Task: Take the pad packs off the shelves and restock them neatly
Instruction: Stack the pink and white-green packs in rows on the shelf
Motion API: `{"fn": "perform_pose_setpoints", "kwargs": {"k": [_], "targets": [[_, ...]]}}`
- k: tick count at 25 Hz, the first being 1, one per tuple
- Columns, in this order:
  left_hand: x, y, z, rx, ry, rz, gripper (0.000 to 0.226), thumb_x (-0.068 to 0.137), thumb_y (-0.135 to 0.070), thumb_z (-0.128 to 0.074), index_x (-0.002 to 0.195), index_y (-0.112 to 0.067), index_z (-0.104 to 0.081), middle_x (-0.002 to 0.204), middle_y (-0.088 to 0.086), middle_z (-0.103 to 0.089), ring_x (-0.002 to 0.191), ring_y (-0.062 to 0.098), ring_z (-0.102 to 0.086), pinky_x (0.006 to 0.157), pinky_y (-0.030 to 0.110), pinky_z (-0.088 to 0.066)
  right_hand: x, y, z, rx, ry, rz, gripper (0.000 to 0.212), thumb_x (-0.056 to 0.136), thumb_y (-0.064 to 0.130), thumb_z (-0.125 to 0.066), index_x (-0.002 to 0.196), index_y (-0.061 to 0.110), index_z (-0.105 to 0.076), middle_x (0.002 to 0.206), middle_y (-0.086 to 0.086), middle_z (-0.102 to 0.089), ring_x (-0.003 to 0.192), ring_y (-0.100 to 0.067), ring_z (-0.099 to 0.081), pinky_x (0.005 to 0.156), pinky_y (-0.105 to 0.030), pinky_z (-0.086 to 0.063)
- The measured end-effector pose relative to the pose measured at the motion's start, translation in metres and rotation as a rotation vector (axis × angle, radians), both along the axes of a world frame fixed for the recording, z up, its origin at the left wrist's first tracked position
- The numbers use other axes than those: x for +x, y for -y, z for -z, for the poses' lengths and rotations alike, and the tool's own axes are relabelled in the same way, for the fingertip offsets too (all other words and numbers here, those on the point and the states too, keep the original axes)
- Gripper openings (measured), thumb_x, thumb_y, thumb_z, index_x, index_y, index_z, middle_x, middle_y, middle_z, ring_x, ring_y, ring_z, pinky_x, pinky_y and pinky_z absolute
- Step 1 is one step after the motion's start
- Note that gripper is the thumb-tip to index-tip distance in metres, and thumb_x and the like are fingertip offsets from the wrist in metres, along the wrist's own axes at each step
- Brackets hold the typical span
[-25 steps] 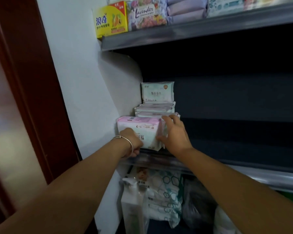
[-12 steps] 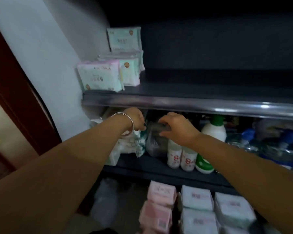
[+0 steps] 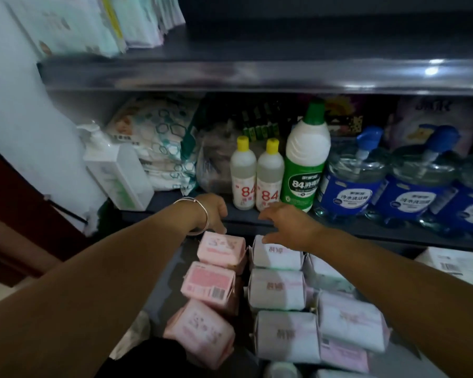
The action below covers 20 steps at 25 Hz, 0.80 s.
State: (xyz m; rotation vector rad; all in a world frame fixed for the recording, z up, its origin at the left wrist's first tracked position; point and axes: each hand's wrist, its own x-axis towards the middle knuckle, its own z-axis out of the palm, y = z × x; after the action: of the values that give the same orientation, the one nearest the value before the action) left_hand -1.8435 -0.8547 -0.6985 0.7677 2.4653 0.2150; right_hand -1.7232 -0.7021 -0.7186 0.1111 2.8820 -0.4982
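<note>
Both hands are dropping from the mid shelf w/ bottles to the lower stack: left hand (image 3: 212, 214) and right hand (image 3: 284, 223), both loose and empty, are nearing the top pink pad pack (image 3: 221, 248) & white pad pack (image 3: 276, 253), each needing a grip by its short sides, lifting straight up.

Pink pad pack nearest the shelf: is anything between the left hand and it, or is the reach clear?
Nothing visible blocks it. The left hand hangs just above the far end of the pink pad pack, fingers pointing down at it. The small 84 bottles stand behind on the shelf, out of the path.
</note>
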Motion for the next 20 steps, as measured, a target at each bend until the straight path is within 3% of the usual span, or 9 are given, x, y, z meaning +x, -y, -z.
{"fn": "perform_pose_setpoints", "kwargs": {"k": [8,12,15,18,20], "targets": [[0.023,0.028,0.034,-0.095,0.020,0.035,0.051,0.076,-0.010,-0.075,0.124,-0.011,-0.055,0.125,0.009,-0.057,0.112,0.026,-0.057,0.088,0.027,-0.045,0.001,0.029,0.039,0.021,0.053,-0.119,0.064,0.081,0.036,-0.070,0.135,0.012,-0.047,0.134,-0.011,-0.047,0.124,-0.027,-0.043,0.103,-0.035,-0.037],[0.017,0.045,0.060,-0.162,-0.027,0.200,0.056,0.077,-0.002,-0.069,0.129,-0.014,-0.050,0.129,0.009,-0.051,0.111,0.026,-0.055,0.084,0.023,-0.041,-0.017,0.048,0.059,0.172,0.078,-0.128,0.070,0.080,0.040,-0.068,0.138,0.015,-0.039,0.137,-0.008,-0.042,0.125,-0.028,-0.037,0.103,-0.038,-0.031],[0.010,0.064,0.090,-0.207,-0.050,0.307,0.065,0.077,0.000,-0.063,0.135,-0.021,-0.043,0.132,0.007,-0.046,0.119,0.026,-0.047,0.093,0.025,-0.040,-0.033,0.063,0.077,0.220,0.082,-0.079,0.072,0.081,0.041,-0.066,0.140,0.016,-0.033,0.141,-0.008,-0.036,0.128,-0.028,-0.033,0.105,-0.040,-0.027],[0.001,0.080,0.127,-0.273,-0.120,0.394,0.075,0.072,-0.012,-0.070,0.136,-0.033,-0.037,0.131,-0.001,-0.042,0.121,0.024,-0.041,0.100,0.039,-0.041,-0.042,0.074,0.095,0.240,0.076,-0.037,0.069,0.084,0.039,-0.063,0.140,0.014,-0.031,0.141,-0.009,-0.037,0.128,-0.029,-0.034,0.106,-0.041,-0.027],[0.002,0.085,0.140,-0.247,-0.207,0.381,0.078,0.068,-0.025,-0.075,0.133,-0.037,-0.034,0.129,-0.005,-0.039,0.120,0.021,-0.038,0.099,0.038,-0.040,-0.045,0.076,0.103,0.249,0.054,-0.012,0.066,0.085,0.038,-0.062,0.138,0.012,-0.033,0.138,-0.010,-0.039,0.125,-0.029,-0.035,0.105,-0.040,-0.028]]}}
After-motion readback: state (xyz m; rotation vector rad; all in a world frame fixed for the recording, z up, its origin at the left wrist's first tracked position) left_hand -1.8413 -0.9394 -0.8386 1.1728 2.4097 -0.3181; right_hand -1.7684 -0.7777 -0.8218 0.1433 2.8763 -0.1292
